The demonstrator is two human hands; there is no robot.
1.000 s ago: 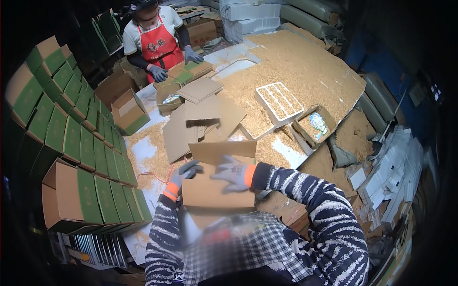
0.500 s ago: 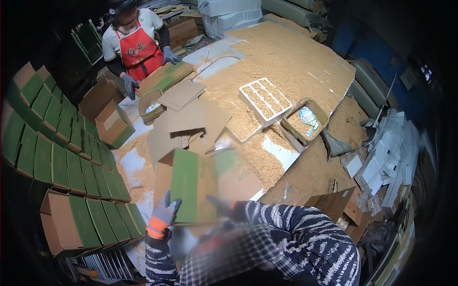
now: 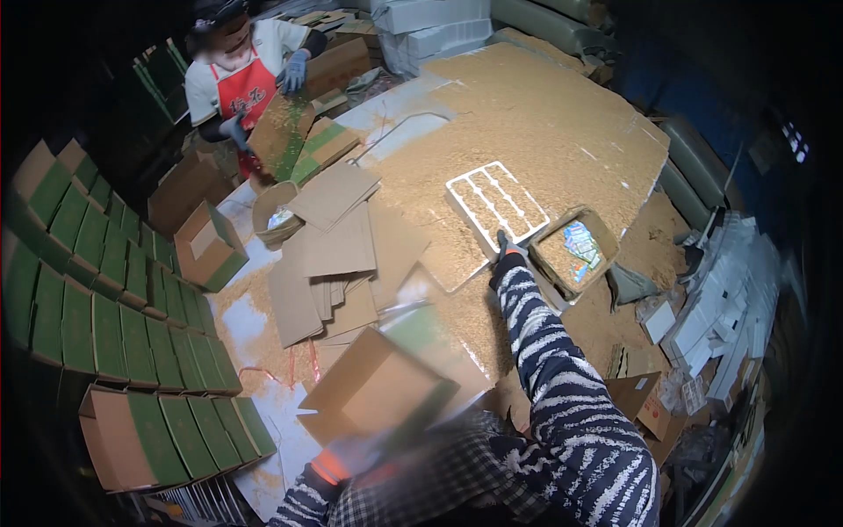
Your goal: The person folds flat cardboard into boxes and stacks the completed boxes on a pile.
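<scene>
Gloved left hand (image 3: 347, 457) has its grip closed on the bottom edge of a cardboard box (image 3: 386, 386), brown with a green side, held low and close to the body and blurry in the shot. Right hand (image 3: 507, 256), also in a dark glove with an orange cuff, is stretched way out on a striped sleeve and lands right at the near edge of a white moulded tray (image 3: 496, 204); can't really tell if that grip is open or closed from here, the fingers are too small to make out. Just right of the tray sits an open carton (image 3: 551, 263) with colourful packets inside. All of it rests on a big surface (image 3: 562, 123) covered in sawdust-looking stuff. A messy pile of flat cardboard sheets (image 3: 338, 246) lies left of the tray. Further left, rows of finished green-and-brown boxes (image 3: 114, 290) are stacked up. Across the surface another person in a red apron (image 3: 246, 88) holds a box of their own with blue gloves.
</scene>
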